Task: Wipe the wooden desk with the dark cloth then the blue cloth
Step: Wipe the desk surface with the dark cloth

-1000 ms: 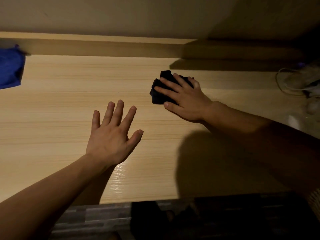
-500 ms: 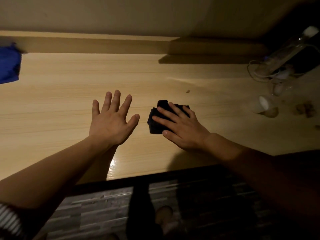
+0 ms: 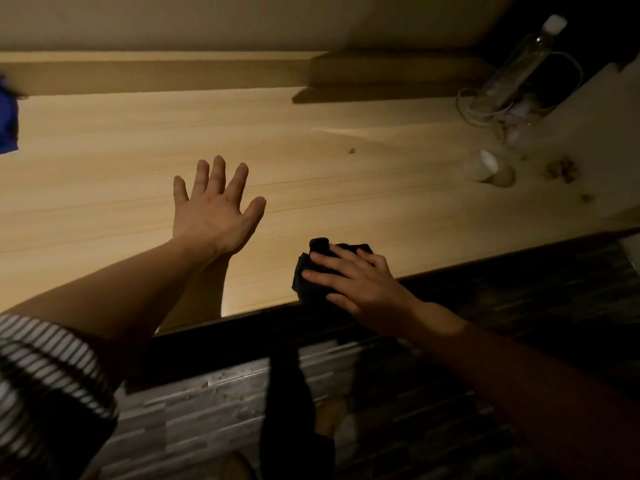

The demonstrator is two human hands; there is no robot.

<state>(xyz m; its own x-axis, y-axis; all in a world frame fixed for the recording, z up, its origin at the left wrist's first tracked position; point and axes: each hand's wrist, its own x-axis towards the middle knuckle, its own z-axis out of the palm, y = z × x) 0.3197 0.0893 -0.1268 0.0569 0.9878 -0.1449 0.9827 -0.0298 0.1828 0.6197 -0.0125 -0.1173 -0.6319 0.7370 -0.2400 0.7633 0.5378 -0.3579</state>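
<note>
Pressing the dark cloth (image 3: 312, 270) flat-handed at the surface's (image 3: 346, 188) near edge, right grip (image 3: 360, 289) may sweep it off; left grip (image 3: 213, 213) splayed, empty.

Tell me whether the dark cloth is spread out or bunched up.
Bunched up. The dark cloth is a small thick wad pressed under the right hand at the wooden desk's front edge.

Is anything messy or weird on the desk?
Yes: brown smudges dirty the right end of the desk, a dark speck sits farther left, and a small white cup near the smudges seems tipped on its side.
</note>
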